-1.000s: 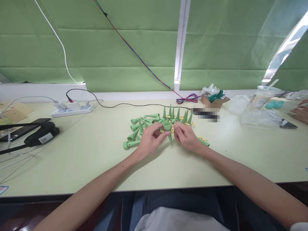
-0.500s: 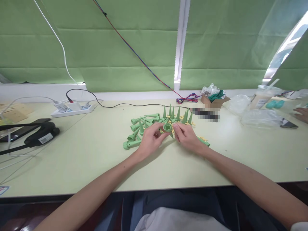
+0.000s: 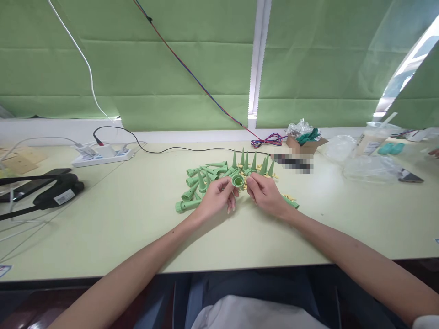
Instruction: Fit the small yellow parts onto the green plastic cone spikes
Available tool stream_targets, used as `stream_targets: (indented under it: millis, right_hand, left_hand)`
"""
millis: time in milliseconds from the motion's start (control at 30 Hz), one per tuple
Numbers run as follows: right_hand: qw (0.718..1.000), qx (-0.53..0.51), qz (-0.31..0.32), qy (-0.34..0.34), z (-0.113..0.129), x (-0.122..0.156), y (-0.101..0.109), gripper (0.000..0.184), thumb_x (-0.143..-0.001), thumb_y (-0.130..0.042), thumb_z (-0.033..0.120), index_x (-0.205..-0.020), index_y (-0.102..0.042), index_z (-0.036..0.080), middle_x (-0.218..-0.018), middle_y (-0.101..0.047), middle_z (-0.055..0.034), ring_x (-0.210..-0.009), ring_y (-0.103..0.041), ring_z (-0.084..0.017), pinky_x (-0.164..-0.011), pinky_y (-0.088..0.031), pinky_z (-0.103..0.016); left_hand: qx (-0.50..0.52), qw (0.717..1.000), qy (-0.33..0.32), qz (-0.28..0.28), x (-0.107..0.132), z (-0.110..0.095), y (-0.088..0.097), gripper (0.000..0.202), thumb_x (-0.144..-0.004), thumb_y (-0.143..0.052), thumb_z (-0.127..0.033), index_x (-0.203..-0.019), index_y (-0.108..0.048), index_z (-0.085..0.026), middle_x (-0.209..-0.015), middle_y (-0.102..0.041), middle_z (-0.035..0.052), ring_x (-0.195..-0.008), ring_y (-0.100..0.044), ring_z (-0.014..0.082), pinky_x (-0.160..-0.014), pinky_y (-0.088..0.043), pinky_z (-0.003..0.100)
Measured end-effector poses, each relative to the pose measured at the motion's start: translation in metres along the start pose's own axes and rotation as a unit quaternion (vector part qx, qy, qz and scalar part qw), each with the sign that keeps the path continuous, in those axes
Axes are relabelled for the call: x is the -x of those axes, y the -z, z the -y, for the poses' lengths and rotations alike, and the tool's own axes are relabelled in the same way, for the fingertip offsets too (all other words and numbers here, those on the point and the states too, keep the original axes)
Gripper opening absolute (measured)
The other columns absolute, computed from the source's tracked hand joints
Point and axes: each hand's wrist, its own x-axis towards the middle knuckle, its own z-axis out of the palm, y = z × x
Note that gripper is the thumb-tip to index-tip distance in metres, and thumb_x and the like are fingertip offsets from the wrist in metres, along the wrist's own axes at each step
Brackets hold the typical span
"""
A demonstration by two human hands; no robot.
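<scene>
Gripping cone (image 3: 238, 182) in left fingers (image 3: 226, 188), now tipped toward near edge of surface (image 3: 219, 249), baring inside; pinching right fingers (image 3: 253, 183), contents unclear.

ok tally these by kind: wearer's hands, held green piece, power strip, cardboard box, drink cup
Wearer's left hand and right hand: 2
Held green piece: 1
Power strip: 1
Cardboard box: 1
Drink cup: 1
Total: 6
The other green pieces overlap too much to count.

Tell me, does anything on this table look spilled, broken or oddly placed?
Nothing looks spilled or visibly broken. The drink cup, beside a clear plastic bag, seems out of place on a worktable; the green spikes are jumbled, some upright, some sideways.
</scene>
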Motion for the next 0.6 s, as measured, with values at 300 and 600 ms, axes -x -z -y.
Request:
stream_targets:
  millis: [300,600]
  right_hand:
    - [0.999,0.014,0.028,0.038,-0.0013,-0.0003,0.0011,0.041,-0.104,-0.037,0.043,-0.070,-0.043,0.022,-0.057,-0.051,0.0024,-0.052,-0.045,-0.012,-0.055,-0.036,-0.028]
    - [0.998,0.027,0.043,0.045,0.0021,0.0003,0.0019,0.040,-0.104,-0.037,0.042,-0.070,-0.043,0.022,-0.058,-0.050,0.0029,-0.052,-0.044,-0.012,-0.056,-0.037,-0.028]
  left_hand:
    - [-0.011,0.999,0.041,0.034,0.0022,-0.0065,0.0001,0.060,-0.091,-0.048,-0.066,-0.065,-0.061,-0.013,-0.059,-0.061,0.0057,-0.044,-0.056,0.0131,-0.038,-0.042,0.024]
    - [-0.033,0.995,0.053,0.074,0.0039,-0.0059,0.0001,0.069,-0.092,-0.043,-0.068,-0.055,-0.063,-0.013,-0.054,-0.063,0.0087,-0.044,-0.056,0.0144,-0.043,-0.046,0.026]
